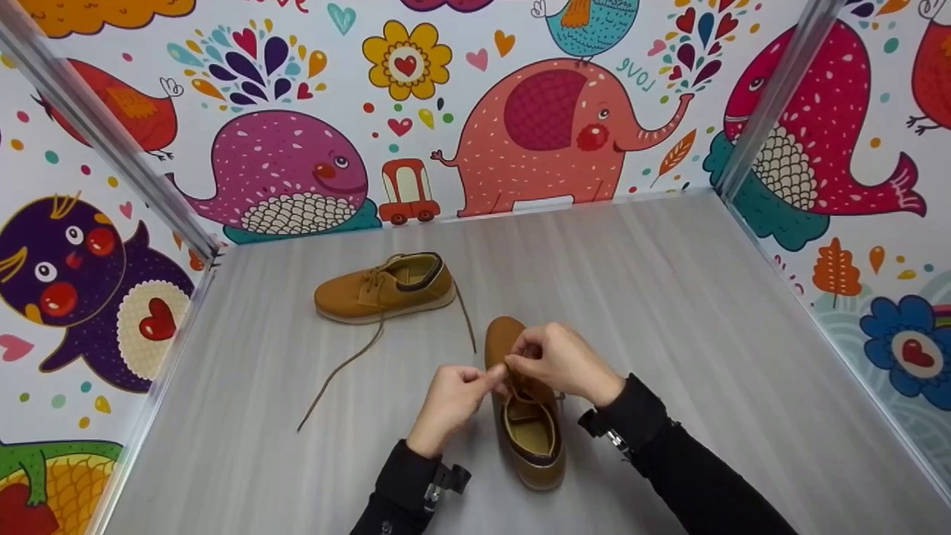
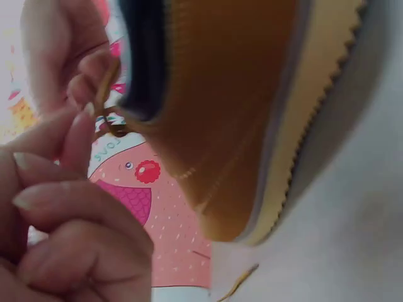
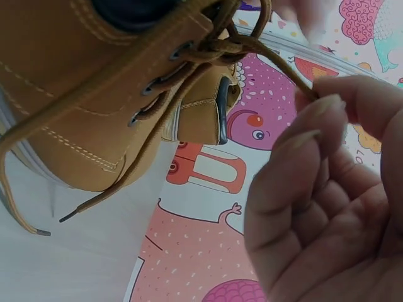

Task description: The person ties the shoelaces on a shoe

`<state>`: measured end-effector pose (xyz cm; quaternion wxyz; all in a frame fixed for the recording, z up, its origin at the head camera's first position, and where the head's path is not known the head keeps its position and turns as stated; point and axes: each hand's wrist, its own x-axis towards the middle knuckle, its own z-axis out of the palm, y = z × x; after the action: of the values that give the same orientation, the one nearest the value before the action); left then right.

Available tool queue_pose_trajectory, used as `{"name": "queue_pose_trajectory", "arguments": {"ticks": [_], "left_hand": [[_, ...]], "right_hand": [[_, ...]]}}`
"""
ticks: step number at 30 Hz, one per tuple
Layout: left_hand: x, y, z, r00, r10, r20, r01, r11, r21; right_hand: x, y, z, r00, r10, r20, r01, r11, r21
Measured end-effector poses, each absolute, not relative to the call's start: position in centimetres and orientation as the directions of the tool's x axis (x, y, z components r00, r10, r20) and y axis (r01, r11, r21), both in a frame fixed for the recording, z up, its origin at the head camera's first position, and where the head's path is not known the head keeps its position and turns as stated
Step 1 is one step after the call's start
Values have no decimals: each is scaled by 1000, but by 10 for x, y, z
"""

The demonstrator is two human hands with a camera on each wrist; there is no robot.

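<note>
Head: near shoe (image 1: 527,410) stands mid-width on grey surface (image 1: 669,297); other shoe (image 1: 405,299) nearer back-left corner. Left wrist: left hand (image 2: 82,233), fingers curled, pinches lace (image 2: 106,85). Right wrist: right hand (image 3: 334,207) likewise. Apparently knotting; next calls for even tightening.

Floor (image 1: 245,371): I'm seeing pale grey streaks running over it.
Back wall (image 1: 464,96): a purple whale (image 1: 290,163), red car (image 1: 423,209) and coral elephant (image 1: 550,148) are lining its foot, a yellow flower (image 1: 407,61) floating above.
Left wall (image 1: 52,401): a dark bird (image 1: 96,290) is showing a belly heart (image 1: 157,319).
Right wall (image 1: 839,305): a blue flower (image 1: 914,349) is sitting low.
Posts (image 1: 774,96): metallic ones are marking both corners.
Light: I'm getting soft, even brightness.
</note>
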<state>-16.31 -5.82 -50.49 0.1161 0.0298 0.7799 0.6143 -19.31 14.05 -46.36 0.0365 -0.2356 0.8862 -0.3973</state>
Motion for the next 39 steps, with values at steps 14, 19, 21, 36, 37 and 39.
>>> {"name": "queue_pose_trajectory", "arguments": {"ticks": [14,19,21,36,37,39], "left_hand": [[-168,-64,-505,-925,280,-258,-260,31,965],[-169,-63,-507,-952,232,-199,-177,113,978],[-168,-63,-507,-960,216,-179,-146,162,976],[-160,-58,-495,-965,219,-144,-93,227,969],[-161,-58,-497,-965,221,-139,-88,229,970],[-164,-59,-506,-966,223,-130,-72,249,966]], "right_hand": [[-175,147,-479,-755,-542,369,-640,485,-597],[-161,155,-491,-773,-521,361,-630,567,-531],[-156,156,-495,-772,-534,344,-633,606,-482],[-153,164,-486,-748,-516,418,-661,518,-543],[-155,165,-484,-759,-510,405,-647,521,-557],[-162,166,-483,-784,-503,364,-612,530,-587]]}}
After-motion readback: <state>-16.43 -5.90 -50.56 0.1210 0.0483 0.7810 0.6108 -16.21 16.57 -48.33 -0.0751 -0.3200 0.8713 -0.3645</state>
